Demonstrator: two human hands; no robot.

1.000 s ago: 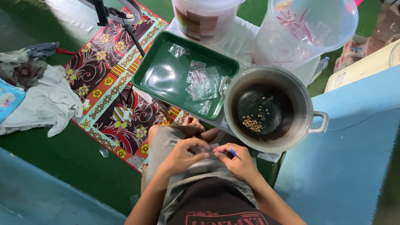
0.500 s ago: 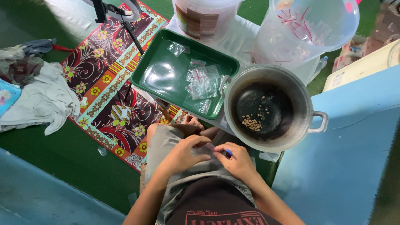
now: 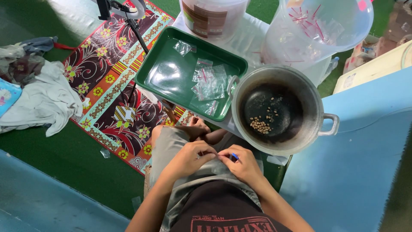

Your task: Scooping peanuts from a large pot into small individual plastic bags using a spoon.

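Note:
My left hand [image 3: 189, 158] and my right hand [image 3: 241, 163] meet over my lap, fingertips pinched together on a small clear plastic bag [image 3: 221, 157] with a blue strip showing at its edge. Just beyond my knees stands a metal pot [image 3: 279, 109] with a dark inside and a small heap of pale seeds [image 3: 260, 125] at the bottom. Left of the pot lies a green tray [image 3: 171, 81] holding several small clear zip bags [image 3: 209, 82].
A large clear plastic tub [image 3: 319, 32] with red-striped bags and a bucket [image 3: 212, 17] stand behind the tray. A patterned mat [image 3: 111, 99] and a pile of cloth [image 3: 36, 99] lie to the left on green flooring. Blue surface [image 3: 365, 172] at right.
My hands have stayed together over my lap, with only small finger movements on the little bag. Nothing else has shifted.

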